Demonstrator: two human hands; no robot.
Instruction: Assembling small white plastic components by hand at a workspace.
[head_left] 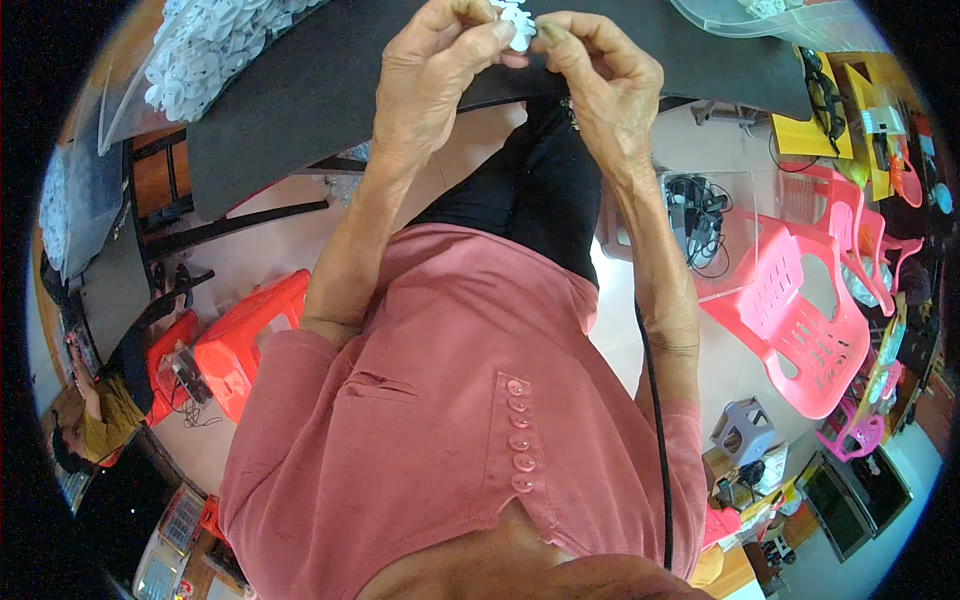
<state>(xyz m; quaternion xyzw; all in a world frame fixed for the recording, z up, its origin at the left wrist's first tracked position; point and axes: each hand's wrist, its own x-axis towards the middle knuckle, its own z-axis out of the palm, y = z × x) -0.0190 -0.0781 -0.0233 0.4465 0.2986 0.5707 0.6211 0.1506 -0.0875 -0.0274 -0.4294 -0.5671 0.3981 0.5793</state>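
Over the dark tabletop (300, 110), both hands meet at the top middle around a small white plastic piece (518, 28) with rounded, lobed edges. My left hand (435, 80) is closed, its thumb and fingers pinching the piece from the left. My right hand (607, 85) is pinched at the piece's right edge, thumb against forefinger. The upper part of the piece is cut off by the picture's edge. A heap of similar white plastic pieces (215, 60) fills a clear bin (118, 112) to the left of my left hand.
Another clear container (790, 35) with pale pieces stands at the top right. Below the table's right side, a clear box (735, 275) holds black cables and adapters. Pink plastic chairs (800, 330) stand at right, red stools (255, 335) at left. Another person (100, 420) is at far left.
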